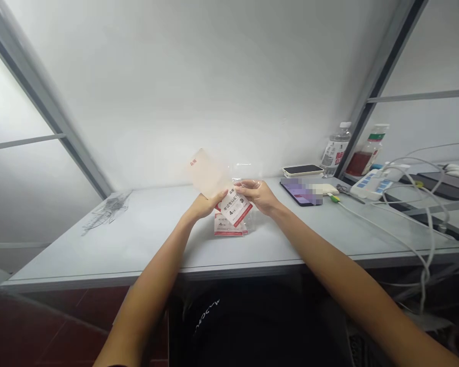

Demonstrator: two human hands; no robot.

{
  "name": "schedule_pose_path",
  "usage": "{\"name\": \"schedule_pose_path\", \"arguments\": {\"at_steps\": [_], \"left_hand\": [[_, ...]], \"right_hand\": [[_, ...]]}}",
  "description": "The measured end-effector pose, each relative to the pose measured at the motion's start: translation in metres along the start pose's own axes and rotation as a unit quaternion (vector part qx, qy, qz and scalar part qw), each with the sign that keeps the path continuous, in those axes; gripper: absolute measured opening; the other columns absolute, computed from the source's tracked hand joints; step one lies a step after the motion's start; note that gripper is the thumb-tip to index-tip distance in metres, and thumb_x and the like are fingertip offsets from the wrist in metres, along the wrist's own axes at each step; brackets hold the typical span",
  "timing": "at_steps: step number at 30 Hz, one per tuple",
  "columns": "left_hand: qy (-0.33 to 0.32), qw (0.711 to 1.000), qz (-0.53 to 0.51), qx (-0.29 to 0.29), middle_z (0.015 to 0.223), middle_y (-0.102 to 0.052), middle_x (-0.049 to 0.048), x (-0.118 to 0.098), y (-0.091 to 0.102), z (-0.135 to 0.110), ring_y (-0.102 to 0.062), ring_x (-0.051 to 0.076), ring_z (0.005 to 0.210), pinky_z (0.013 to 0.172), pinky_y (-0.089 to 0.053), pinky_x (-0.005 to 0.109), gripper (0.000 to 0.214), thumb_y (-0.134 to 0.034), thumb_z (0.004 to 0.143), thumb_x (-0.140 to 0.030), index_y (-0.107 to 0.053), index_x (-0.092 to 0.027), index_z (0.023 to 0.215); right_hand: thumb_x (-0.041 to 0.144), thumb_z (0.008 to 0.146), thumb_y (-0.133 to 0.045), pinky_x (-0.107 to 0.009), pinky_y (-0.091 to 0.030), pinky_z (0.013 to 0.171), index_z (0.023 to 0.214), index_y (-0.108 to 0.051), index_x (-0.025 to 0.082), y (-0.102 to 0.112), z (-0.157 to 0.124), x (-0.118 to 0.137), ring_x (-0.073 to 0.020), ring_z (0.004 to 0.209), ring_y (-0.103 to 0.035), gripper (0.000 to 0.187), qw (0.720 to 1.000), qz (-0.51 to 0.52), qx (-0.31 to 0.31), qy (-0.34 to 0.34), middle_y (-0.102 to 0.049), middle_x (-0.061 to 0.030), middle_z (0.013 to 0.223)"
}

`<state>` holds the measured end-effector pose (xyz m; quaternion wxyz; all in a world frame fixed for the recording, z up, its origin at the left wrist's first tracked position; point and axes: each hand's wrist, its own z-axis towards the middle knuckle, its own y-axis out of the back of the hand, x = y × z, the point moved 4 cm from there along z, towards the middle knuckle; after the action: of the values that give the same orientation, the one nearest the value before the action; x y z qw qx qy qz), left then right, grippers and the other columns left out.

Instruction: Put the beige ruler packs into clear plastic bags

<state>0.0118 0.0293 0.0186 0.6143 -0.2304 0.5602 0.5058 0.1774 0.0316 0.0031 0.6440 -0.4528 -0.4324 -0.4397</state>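
Note:
My left hand grips a pale translucent rectangular sheet with a small red mark in one corner. My right hand pinches the top of a clear plastic bag just to the right of it. Inside or against the bag is a white packet with red edging and printed text. A second similar packet lies below it on the desk. My fingers hide parts of the packets, and the two hands are close together without clearly touching.
The pale desk runs along a white wall. On the right stand a water bottle, a bottle of reddish liquid, a phone, a blurred tablet, scissors, a power strip and white cables. Crumpled clear plastic lies at left.

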Motion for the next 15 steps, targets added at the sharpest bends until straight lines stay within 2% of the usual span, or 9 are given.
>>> {"name": "schedule_pose_path", "arguments": {"at_steps": [3,11,15], "left_hand": [[-0.027,0.999,-0.021,-0.013,0.106,-0.064,0.0101,-0.003,0.001,-0.002,-0.058,0.025,0.099,0.082,-0.046,0.036,0.044,-0.056,0.077,-0.048,-0.06,-0.016,0.107],[-0.011,0.981,-0.181,0.062,0.113,-0.062,0.011,0.008,0.0,0.002,-0.059,0.028,0.1,0.081,-0.047,0.039,0.055,-0.051,0.077,-0.055,-0.054,-0.016,0.116],[-0.029,0.977,-0.211,0.005,0.114,-0.061,0.0117,0.005,0.004,0.004,-0.058,0.027,0.101,0.083,-0.046,0.037,0.047,-0.058,0.076,-0.043,-0.054,-0.014,0.112]], "right_hand": [[0.03,0.054,-0.08,-0.029,-0.047,0.063,0.076,-0.068,0.018,0.001,-0.002,0.001,-0.0156,0.068,-0.062,0.028,0.999,0.005,0.022,-0.032,-0.067,-0.0012,0.075],[0.029,0.059,-0.078,-0.03,-0.049,0.069,0.082,-0.07,0.018,-0.008,-0.008,0.004,-0.0182,0.075,-0.063,0.026,0.991,0.06,0.11,-0.05,-0.069,-0.0037,0.081],[0.03,0.06,-0.077,-0.029,-0.049,0.067,0.08,-0.069,0.018,-0.008,-0.008,0.005,-0.017,0.074,-0.063,0.025,0.991,0.063,0.11,-0.042,-0.069,-0.0031,0.08]]}}
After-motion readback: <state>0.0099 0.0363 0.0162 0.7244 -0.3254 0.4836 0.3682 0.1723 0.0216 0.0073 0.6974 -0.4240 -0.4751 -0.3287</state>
